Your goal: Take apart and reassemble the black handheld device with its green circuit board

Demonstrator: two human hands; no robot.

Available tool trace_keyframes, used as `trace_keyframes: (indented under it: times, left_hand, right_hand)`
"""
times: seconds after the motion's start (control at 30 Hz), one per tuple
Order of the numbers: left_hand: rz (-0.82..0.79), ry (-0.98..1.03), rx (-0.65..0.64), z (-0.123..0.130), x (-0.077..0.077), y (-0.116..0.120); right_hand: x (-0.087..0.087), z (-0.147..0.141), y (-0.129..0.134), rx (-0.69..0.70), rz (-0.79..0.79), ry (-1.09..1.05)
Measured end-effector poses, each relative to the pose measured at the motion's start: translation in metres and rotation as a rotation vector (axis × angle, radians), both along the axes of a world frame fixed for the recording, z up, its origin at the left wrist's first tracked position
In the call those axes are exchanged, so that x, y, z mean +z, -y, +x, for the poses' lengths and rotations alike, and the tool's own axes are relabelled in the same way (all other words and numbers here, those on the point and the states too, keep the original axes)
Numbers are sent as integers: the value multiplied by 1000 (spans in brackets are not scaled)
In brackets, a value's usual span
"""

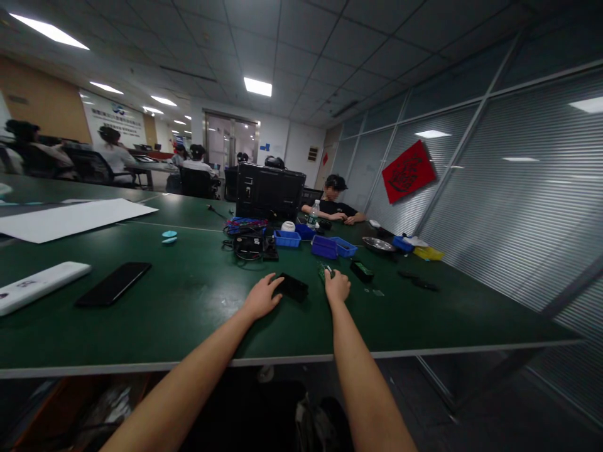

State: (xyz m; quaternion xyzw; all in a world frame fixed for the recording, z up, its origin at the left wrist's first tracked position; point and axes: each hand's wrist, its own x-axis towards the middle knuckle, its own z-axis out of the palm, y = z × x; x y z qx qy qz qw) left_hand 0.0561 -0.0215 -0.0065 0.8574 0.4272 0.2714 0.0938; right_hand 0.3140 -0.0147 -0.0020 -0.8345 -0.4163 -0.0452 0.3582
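Note:
My left hand (pixel 264 297) rests at the left end of a flat black rectangular case (pixel 294 287) lying on the table. Its thumb and forefinger grip the case's edge. To the right, my right hand (pixel 338 286) is closed on a narrow green piece that looks like a circuit board (pixel 321 270). A small whitish part shows by its fingertips, too small to name. Just beyond this hand sits an open black box (pixel 362 271) with green inside. Small clear pieces (pixel 377 292) lie near it.
Blue bins (pixel 287 238), tangled black cables (pixel 249 246), a bottle (pixel 313 212) and a monitor (pixel 270 193) stand farther back on the green table (pixel 198 326). A metal dish (pixel 379 245) is at right. At left lie a dark slab (pixel 115 284) and a white bar (pixel 42 285). Another person sits across.

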Motion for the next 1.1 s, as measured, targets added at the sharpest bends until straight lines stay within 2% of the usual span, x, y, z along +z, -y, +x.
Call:
trace_keyframes:
  times: [0.2,0.4,0.5,0.6,0.83,0.97,1.1]
  left_hand:
    - [-16,3,-1,0,2,1]
    - [-25,18,-2,-1,4,3]
    - [-16,19,-8,-1,3,2]
    - [-5,18,-21,-1,2,1]
    - [-3,52,-23,0,4,2]
    - [37,90,55,0,5,0]
    - [-6,91,65,0,4,-2]
  right_hand:
    - [-8,1,-4,41,-31,47]
    - [-7,6,-12,154,-2,-105]
    - [-5,5,-10,130,-52,-41]
    - [-4,0,-6,103,-30,66]
    - [-8,-9,-9,159,-39,114]
    - [-9,-12,-13,272,36,-109]
    - [-6,-23,-13,544,201,-627]
